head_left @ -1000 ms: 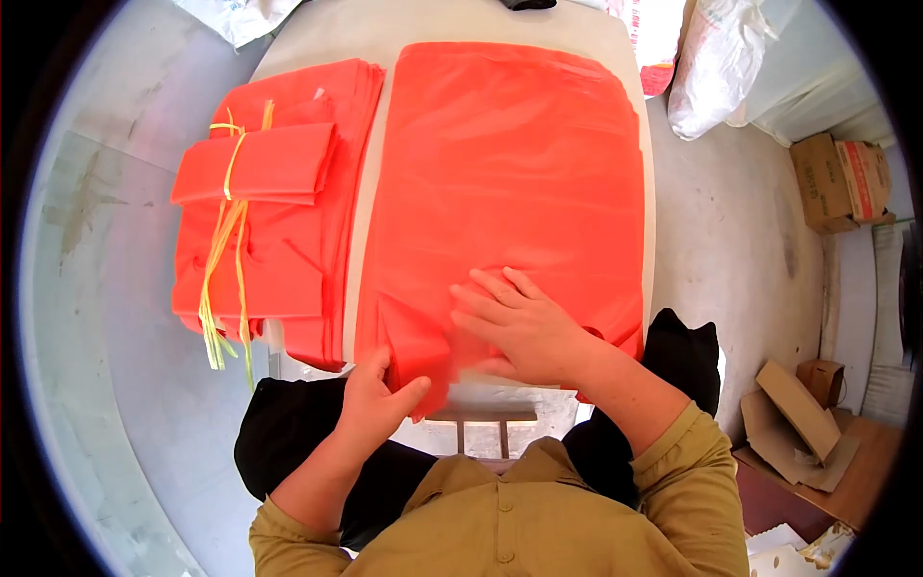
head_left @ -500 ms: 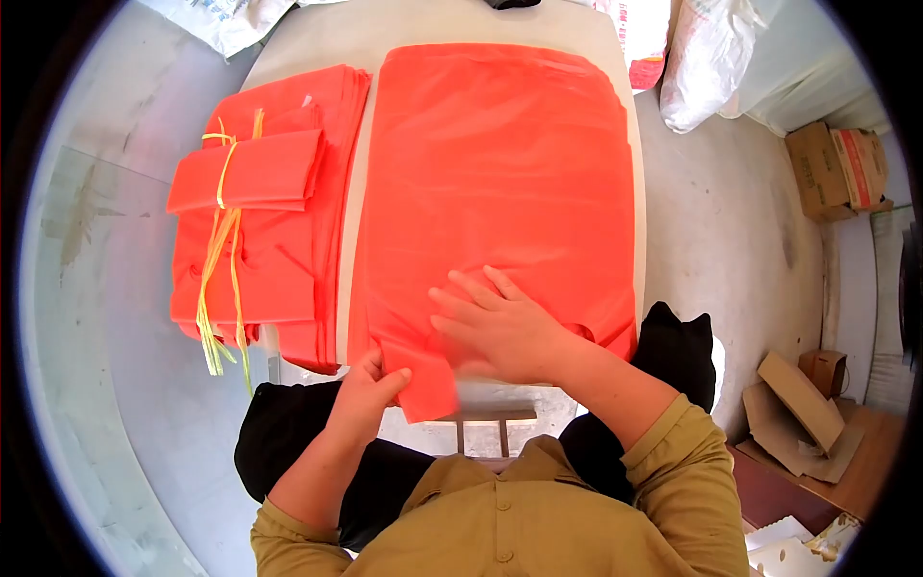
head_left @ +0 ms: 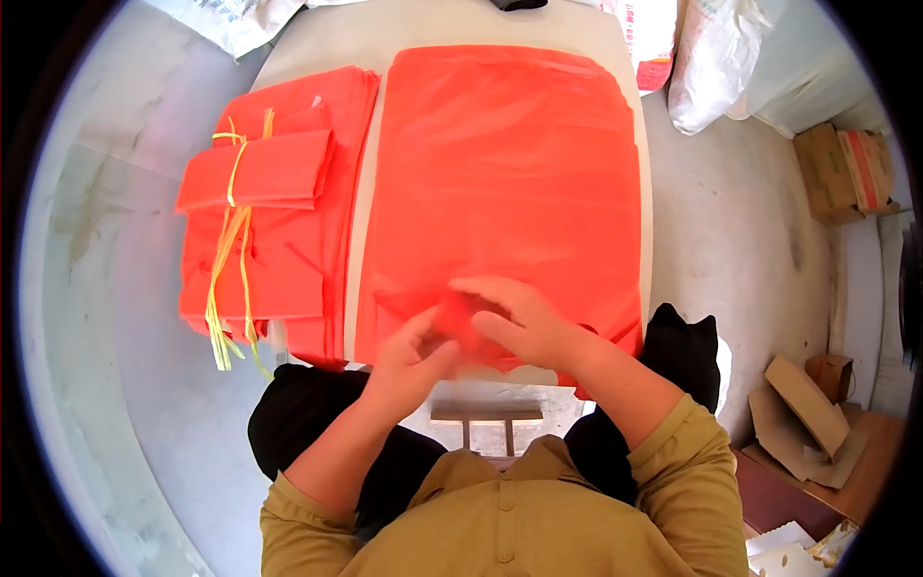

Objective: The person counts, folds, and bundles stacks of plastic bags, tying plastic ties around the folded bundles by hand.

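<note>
A wide stack of flat red plastic bags (head_left: 510, 163) lies in front of me. At its near edge, my left hand (head_left: 413, 361) is closed on a crumpled end of a red bag, thumb against fingers. My right hand (head_left: 524, 322) has come in from the right, its thumb and fingers curled round the same bunched plastic (head_left: 461, 317). That bunched part is blurred, and its exact shape is hard to make out. Left of the stack is a second pile of red bags (head_left: 288, 260), with a folded bundle (head_left: 279, 171) tied in yellow strips (head_left: 229, 260) on top.
The bags rest on a pale tabletop (head_left: 346, 38). White sacks (head_left: 716, 67) stand beyond its far right corner. Cardboard boxes (head_left: 841, 173) sit on the floor at right, and an opened carton (head_left: 798, 413) lies nearer. My knees flank the table's near edge.
My right hand has gone from lying spread on the stack to curling round the bag's end. My left hand has moved right and slightly up, bringing the loose flap with it.
</note>
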### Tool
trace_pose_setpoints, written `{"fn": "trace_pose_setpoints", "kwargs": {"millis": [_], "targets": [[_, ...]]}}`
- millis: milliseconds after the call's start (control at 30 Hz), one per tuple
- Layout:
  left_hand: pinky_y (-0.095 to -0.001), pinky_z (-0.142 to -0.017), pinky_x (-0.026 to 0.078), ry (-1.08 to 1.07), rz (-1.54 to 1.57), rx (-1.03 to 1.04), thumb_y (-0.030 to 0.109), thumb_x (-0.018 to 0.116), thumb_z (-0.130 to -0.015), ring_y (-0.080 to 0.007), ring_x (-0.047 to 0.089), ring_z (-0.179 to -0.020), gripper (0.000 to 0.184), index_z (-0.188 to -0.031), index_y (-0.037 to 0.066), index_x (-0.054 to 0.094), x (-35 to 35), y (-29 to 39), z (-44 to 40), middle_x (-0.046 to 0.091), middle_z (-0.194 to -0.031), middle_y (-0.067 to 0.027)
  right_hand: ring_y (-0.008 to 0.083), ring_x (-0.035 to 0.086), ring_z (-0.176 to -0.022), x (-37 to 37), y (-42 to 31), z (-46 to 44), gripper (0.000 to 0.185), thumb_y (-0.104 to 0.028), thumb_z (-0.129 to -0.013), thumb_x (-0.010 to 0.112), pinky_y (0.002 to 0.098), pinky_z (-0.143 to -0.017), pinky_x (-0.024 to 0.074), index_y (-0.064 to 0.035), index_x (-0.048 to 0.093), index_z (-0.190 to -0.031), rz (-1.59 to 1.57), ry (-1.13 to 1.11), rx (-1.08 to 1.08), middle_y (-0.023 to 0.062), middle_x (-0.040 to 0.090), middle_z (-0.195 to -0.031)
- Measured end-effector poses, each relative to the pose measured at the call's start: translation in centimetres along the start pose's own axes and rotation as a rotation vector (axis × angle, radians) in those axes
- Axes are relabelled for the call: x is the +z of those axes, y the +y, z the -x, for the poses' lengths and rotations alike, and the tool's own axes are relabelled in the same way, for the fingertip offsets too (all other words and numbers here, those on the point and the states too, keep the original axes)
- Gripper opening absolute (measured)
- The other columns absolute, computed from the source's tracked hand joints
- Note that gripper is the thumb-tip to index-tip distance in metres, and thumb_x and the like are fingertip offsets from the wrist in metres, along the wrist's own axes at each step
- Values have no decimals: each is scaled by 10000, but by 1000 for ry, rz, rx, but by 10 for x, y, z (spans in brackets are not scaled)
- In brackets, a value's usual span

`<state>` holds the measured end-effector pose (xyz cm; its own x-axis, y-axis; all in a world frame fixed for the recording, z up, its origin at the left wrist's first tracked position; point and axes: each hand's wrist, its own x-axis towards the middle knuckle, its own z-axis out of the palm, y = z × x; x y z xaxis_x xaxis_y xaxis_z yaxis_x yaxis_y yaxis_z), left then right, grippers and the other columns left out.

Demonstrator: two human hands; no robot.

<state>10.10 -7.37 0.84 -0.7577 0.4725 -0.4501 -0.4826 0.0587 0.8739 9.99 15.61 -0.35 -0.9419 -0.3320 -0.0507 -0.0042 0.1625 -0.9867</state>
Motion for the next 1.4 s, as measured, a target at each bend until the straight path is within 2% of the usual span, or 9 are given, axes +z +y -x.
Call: {"fn": "trace_pose_setpoints", "kwargs": {"millis": [133, 167, 267, 367, 500, 700, 1033, 1300, 1400], "targets": [[-339, -992, 523, -106, -166, 4, 120, 694, -984, -180, 624, -1203, 588, -1514, -15, 477, 7, -16, -17, 640, -1332, -104, 253, 653, -1160, -2, -12, -4, 434, -94, -984, 634, 379, -985, 521, -4, 597, -1408, -7, 102, 78, 146, 675, -1299], [-373, -1100, 466, -170, -222, 69, 115, 703, -962, -249, 580, -1317, 618, -1526, 9, 474, 5, -27, -22, 600, -1415, -146, 257, 657, -1139, -2, -9, -4, 433, -85, -976, 638, 375, -973, 524, -6, 601, -1400, 79, 122, 39, 152, 679, -1269], [-313, -857, 531, -133, -486, 347, 13, 632, -990, -160, 641, -1040, 422, -1407, 19, 567, 15, -14, -16, 634, -1238, -57, 271, 670, -1069, -3, 8, -4, 424, -58, -951, 646, 367, -932, 533, -11, 620, -1372, 240, 182, -24, 165, 690, -1179], [-350, -860, 541, -138, -711, 422, -2, 684, -938, -231, 652, -1033, 327, -1264, 22, 671, 12, 3, -11, 660, -1200, -102, 282, 678, -999, -4, 10, -3, 403, -35, -931, 640, 369, -888, 541, -16, 644, -1334, 226, 236, 38, 168, 698, -1105], [-433, -884, 547, 196, -1115, 691, -2, 753, -820, -358, 636, -1066, 400, -1215, 35, 709, 4, 0, -11, 662, -1193, -144, 287, 688, -969, -10, 3, -3, 364, -17, -918, 624, 372, -843, 550, -14, 674, -1278, 307, 280, 25, 164, 707, -1088], [-458, -909, 522, 171, -1278, 909, 44, 664, -775, -352, 614, -1099, 455, -1229, 47, 698, 9, -5, -33, 634, -1328, -164, 315, 692, -974, -20, -1, 0, 301, -4, -883, 631, 384, -822, 564, -5, 717, -1171, 521, 241, -32, 136, 713, -1116], [-433, -940, 482, 32, -1354, 941, 90, 657, -809, -286, 581, -1166, 447, -1256, 97, 667, 13, -7, -53, 603, -1425, -102, 309, 680, -936, -39, -5, 10, 317, -65, -893, 705, 396, -807, 558, -53, 713, -1209, 626, 144, -9, 110, 691, -1071], [-454, -904, 500, 28, -1371, 964, 41, 681, -776, -295, 613, -1084, 491, -1243, 182, 736, 20, -1, -61, 658, -1352, -72, 209, 648, -856, -65, -1, 27, 339, -43, -948, 696, 340, -791, 537, -39, 689, -1287, 449, 114, 138, 78, 676, -979], [-466, -938, 490, -9, -1407, 972, 107, 679, -789, -308, 593, -1142, 500, -1284, 170, 695, 18, -3, -65, 632, -1358, -92, 173, 646, -865, -71, -2, 35, 324, -37, -977, 677, 328, -804, 537, -25, 683, -1301, 345, 138, 208, 58, 688, -975]]}}
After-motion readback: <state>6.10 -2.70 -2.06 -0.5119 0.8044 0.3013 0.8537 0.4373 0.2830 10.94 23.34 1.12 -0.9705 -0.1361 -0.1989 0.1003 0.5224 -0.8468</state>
